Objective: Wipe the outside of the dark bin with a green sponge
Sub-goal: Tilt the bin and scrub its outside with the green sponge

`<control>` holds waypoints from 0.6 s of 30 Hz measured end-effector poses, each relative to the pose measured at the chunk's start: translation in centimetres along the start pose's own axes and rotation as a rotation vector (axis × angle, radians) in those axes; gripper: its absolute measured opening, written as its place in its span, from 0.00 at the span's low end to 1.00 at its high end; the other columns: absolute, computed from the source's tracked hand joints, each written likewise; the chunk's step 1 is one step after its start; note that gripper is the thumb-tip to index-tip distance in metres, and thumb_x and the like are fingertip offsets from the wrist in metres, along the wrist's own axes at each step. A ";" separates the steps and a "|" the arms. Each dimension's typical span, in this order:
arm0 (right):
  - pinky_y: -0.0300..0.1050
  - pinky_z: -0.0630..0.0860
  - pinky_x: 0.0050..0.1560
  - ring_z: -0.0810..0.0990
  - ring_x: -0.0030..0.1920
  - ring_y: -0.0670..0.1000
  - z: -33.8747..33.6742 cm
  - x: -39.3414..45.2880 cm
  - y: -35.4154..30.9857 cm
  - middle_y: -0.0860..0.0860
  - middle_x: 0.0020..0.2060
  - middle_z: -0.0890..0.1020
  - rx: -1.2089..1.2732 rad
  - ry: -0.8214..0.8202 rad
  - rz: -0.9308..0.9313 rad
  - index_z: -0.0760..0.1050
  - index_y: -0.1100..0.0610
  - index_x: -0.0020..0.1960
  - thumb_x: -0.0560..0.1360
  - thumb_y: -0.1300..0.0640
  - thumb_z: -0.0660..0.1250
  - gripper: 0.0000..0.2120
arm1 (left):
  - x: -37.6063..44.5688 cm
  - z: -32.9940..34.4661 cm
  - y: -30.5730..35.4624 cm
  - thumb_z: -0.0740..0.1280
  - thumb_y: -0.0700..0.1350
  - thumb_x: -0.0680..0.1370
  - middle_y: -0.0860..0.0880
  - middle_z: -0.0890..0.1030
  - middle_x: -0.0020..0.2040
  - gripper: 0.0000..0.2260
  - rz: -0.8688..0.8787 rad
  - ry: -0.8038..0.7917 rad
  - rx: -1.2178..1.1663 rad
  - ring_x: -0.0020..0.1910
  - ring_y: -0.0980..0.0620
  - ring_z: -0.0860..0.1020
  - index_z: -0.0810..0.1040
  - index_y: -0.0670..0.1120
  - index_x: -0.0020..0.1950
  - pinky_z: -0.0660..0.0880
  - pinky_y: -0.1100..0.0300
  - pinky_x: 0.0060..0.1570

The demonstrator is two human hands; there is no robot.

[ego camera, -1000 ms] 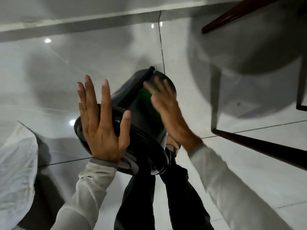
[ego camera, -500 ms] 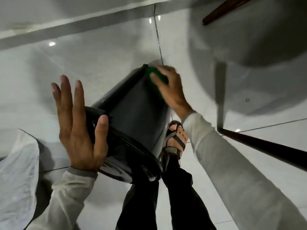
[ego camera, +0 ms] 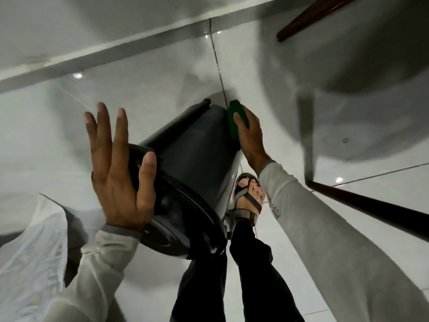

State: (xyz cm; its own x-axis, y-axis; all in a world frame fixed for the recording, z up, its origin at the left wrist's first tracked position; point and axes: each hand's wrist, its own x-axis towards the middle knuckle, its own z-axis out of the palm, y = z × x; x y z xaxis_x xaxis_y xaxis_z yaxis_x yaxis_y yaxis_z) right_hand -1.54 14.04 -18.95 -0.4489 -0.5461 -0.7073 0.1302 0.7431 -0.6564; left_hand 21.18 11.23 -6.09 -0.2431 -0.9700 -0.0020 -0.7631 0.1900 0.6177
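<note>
The dark bin is tilted toward me, its lidded top near my legs and its base pointing away over the tiled floor. My left hand presses flat against the bin's top left rim, fingers spread, thumb on the wall. My right hand holds the green sponge against the bin's far right side near the base. Part of the sponge is hidden under my fingers.
A white cloth lies on the floor at the lower left. Dark wooden furniture legs cross the right side, another at the top right. My sandalled foot stands beside the bin. A wall skirting runs behind.
My right hand slid the sponge from the bin's middle wall out to its far right edge near the base. The bin tilted further, and my left hand shifted left along the rim.
</note>
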 end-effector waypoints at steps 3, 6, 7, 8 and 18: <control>0.45 0.71 0.77 0.72 0.74 0.48 0.1 -5.8 -1.0 0.51 0.74 0.72 0.088 -0.128 -0.196 0.73 0.50 0.75 0.84 0.57 0.66 0.20 | 0.5 -0.1 -0.2 0.56 0.51 0.84 0.35 0.60 0.83 0.27 -0.062 0.030 -0.016 0.84 0.34 0.52 0.64 0.38 0.80 0.53 0.52 0.84; 0.44 0.64 0.80 0.62 0.82 0.46 0.2 -15.0 0.3 0.41 0.81 0.65 0.088 -0.260 -0.425 0.73 0.34 0.72 0.82 0.46 0.65 0.19 | 0.6 -0.6 -1.1 0.56 0.51 0.85 0.37 0.61 0.83 0.25 -0.129 0.053 -0.033 0.84 0.37 0.53 0.66 0.40 0.79 0.53 0.56 0.84; 0.42 0.62 0.80 0.61 0.83 0.47 0.2 -16.8 1.0 0.40 0.81 0.63 0.072 -0.296 -0.468 0.73 0.35 0.72 0.83 0.44 0.64 0.18 | 0.3 -0.8 -1.3 0.55 0.51 0.85 0.38 0.62 0.83 0.25 -0.129 0.047 -0.035 0.84 0.38 0.53 0.67 0.40 0.79 0.53 0.56 0.84; 0.39 0.60 0.81 0.60 0.83 0.48 0.2 -17.3 1.6 0.41 0.82 0.63 0.057 -0.320 -0.482 0.73 0.36 0.73 0.83 0.44 0.63 0.18 | -0.1 -0.9 -1.4 0.55 0.51 0.85 0.38 0.62 0.83 0.25 -0.122 0.038 -0.036 0.84 0.38 0.54 0.67 0.40 0.79 0.53 0.55 0.84; 0.54 0.70 0.78 0.73 0.76 0.59 1.3 -3.0 3.6 0.58 0.76 0.73 0.289 0.176 0.276 0.66 0.56 0.80 0.89 0.52 0.54 0.21 | -1.3 -0.6 -0.4 0.58 0.49 0.84 0.41 0.69 0.79 0.18 -0.149 0.036 -0.057 0.84 0.44 0.58 0.79 0.38 0.63 0.58 0.61 0.80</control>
State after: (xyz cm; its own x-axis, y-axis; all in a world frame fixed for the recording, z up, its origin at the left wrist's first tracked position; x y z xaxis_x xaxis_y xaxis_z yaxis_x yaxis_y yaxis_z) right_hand 1.40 17.86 -19.55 -0.5029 -0.2492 -0.8276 0.4976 0.6994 -0.5130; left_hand 22.16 12.34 -5.82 -0.1077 -0.9918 -0.0694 -0.7539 0.0359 0.6560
